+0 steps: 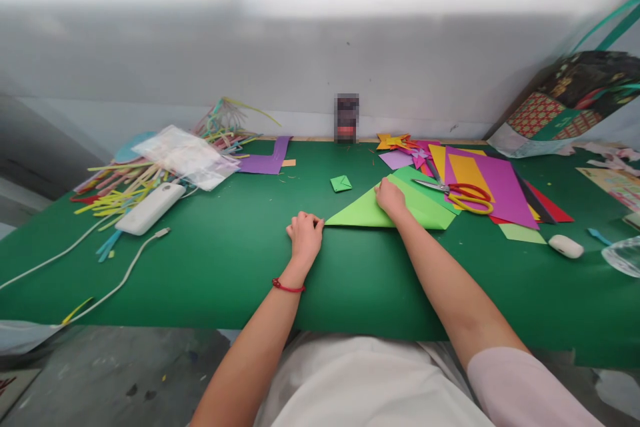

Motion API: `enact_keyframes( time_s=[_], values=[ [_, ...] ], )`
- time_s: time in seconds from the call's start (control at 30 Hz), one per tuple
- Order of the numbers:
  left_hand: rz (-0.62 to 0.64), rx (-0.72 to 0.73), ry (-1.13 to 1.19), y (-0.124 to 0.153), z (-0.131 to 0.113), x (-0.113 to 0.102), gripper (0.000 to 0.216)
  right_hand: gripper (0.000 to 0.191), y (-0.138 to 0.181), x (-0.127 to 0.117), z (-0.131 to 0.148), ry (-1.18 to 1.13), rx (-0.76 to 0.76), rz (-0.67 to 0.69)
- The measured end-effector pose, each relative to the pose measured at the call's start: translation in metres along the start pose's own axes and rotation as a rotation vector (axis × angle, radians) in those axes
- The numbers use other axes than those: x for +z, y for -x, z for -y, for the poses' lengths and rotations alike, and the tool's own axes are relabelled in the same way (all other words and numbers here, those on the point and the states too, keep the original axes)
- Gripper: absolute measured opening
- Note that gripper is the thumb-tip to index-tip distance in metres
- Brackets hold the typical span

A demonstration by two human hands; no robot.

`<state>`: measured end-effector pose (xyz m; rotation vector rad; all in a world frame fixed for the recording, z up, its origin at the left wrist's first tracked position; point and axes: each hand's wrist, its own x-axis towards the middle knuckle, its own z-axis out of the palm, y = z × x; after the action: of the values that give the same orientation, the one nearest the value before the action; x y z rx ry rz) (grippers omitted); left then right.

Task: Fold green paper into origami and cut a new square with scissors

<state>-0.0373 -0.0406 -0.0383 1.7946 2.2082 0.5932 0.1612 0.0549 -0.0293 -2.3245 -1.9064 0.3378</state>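
A light green paper sheet [360,213], folded into a triangle, lies on the green table [210,260]. My left hand [305,235] has its fingers curled and pinches the sheet's left corner against the table. My right hand [391,199] rests on the sheet near its top point, fingers bent and pressing down on the fold. A small folded green paper piece [341,183] lies just beyond the sheet, apart from both hands.
Red-and-yellow scissors [463,195] lie on a stack of coloured paper sheets [493,190] at right. A white power bank [151,208] with cables, coloured strips [120,190] and a plastic bag [183,155] sit at left. A patterned bag [575,103] leans at the far right.
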Motion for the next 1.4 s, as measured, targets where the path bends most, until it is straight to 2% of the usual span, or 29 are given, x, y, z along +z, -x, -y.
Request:
enact_keyframes(
  time_s=[0.1, 0.17, 0.23, 0.27, 0.4, 0.53, 0.77, 0.97, 1.4],
  values=[
    [-0.117, 0.071, 0.032, 0.004, -0.003, 0.002, 0.023, 0.030, 0.000, -0.001, 0.000, -0.003, -0.002, 0.006],
    [-0.161, 0.270, 0.060, 0.010, -0.010, 0.008, 0.030, 0.030, 0.000, -0.002, 0.001, -0.003, -0.005, 0.014],
    [-0.102, 0.486, 0.011, 0.016, -0.019, 0.016, 0.040, 0.030, 0.001, -0.002, 0.001, 0.001, -0.008, 0.014],
    [-0.049, 0.535, -0.049, 0.019, -0.023, 0.021, 0.046, 0.029, 0.001, -0.002, 0.001, 0.004, -0.008, 0.012],
    [0.158, 0.505, -0.215, 0.026, -0.035, 0.033, 0.063, 0.029, 0.001, -0.001, 0.001, 0.020, -0.007, -0.003],
    [0.224, 0.481, -0.261, 0.025, -0.037, 0.032, 0.066, 0.030, 0.001, 0.000, 0.001, 0.025, -0.005, -0.002],
    [0.146, 0.492, -0.239, 0.021, -0.037, 0.034, 0.044, 0.030, 0.002, -0.002, 0.001, 0.023, -0.005, 0.001],
    [0.060, 0.486, -0.206, 0.019, -0.037, 0.047, 0.043, 0.028, 0.002, -0.001, 0.001, 0.026, -0.006, -0.010],
    [0.047, 0.500, -0.187, 0.020, -0.033, 0.045, 0.042, 0.024, -0.005, -0.005, -0.005, -0.004, -0.035, 0.030]
  ],
)
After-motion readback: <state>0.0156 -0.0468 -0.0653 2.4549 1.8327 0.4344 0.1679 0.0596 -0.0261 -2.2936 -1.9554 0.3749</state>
